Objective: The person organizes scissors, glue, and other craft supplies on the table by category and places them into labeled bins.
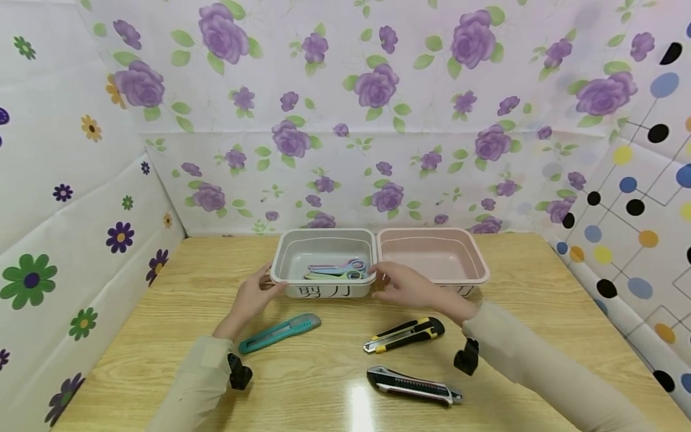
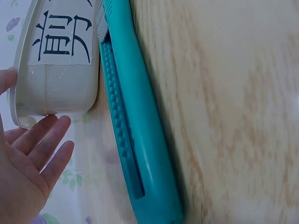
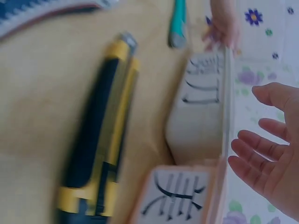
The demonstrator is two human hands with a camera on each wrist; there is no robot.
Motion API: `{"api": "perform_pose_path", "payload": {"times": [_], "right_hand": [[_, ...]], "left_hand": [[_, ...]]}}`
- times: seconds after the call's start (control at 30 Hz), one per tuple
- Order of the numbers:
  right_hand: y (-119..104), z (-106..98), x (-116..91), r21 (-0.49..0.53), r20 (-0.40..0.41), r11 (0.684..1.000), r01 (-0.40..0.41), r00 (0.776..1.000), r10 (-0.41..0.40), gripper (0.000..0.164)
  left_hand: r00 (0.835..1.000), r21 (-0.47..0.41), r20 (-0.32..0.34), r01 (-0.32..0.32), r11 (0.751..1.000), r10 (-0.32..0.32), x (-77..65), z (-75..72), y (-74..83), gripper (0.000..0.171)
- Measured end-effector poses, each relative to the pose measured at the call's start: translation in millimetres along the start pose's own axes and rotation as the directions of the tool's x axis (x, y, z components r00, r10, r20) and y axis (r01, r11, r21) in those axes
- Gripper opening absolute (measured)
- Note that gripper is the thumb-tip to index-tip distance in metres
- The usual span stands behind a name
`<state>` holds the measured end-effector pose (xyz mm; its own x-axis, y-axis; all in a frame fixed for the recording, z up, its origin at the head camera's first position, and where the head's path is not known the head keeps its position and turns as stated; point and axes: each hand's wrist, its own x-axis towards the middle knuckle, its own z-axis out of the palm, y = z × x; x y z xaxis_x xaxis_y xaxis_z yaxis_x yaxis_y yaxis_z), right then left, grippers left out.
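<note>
Floral wall cloth [image 1: 345,174] runs across the back of our setup, behind a wood-grain table [image 1: 302,384]. Going by the head camera, what matters most to us is the gray bin [image 1: 313,247]: it's right between the two hands, long axis running side to side, with the left hand [image 1: 252,297] at its left end and the right hand [image 1: 402,283] by its front right corner. We'd call the left one nearer, since its thumb is at the rim; we can't tell from up here if the right fingertips actually touch. Colorful scissors [image 1: 330,276] lie lengthwise in the gray bin, toward the front right, and the pink bin [image 1: 432,252] stands just beside it on the right. Out front we've got a teal cutter [image 1: 281,333] slanting near the left hand, a yellow-and-black cutter [image 1: 406,335] near the right, and a black-and-silver cutter [image 1: 414,386] closest to us. Over in the left wrist view, we see the thumb tip at the rim and the other fingers spread, tips at the bin's end wall, nothing clenched. Right wrist view's a bit blurry, but those fingers are fanned wide and hold nothing, while the left hand shows at the gray bin's far end.
</note>
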<state>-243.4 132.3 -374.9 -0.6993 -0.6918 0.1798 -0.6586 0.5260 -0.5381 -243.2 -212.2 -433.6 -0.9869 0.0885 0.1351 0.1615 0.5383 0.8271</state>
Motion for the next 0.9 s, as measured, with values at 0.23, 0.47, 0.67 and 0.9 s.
{"api": "perform_pose_path", "payload": {"times": [0.23,0.47,0.67,0.9], "right_hand": [[-7.8,10.6,-39.2,0.025,0.1,0.999,-0.028,0.995,0.025,0.036],[-0.6,17.9,-70.8,0.089,0.26,0.994,-0.064,0.965,0.039,0.031],[4.7,23.6,-92.8,0.205,0.362,0.972,-0.115,0.932,0.033,0.032],[7.8,32.2,-109.2,0.259,0.442,0.95,-0.172,0.896,0.041,0.04]], "left_hand": [[1.0,0.003,-0.002,0.001,1.0,-0.001,1.1,0.1,-0.1,0.071],[1.0,-0.01,-0.002,0.0,1.0,0.0,1.0,1.2,0.9,0.07],[1.0,-0.013,0.007,-0.002,1.0,0.002,1.3,2.5,0.1,0.069],[1.0,0.004,-0.003,0.011,1.0,-0.011,0.6,1.4,-0.6,0.07]]}}
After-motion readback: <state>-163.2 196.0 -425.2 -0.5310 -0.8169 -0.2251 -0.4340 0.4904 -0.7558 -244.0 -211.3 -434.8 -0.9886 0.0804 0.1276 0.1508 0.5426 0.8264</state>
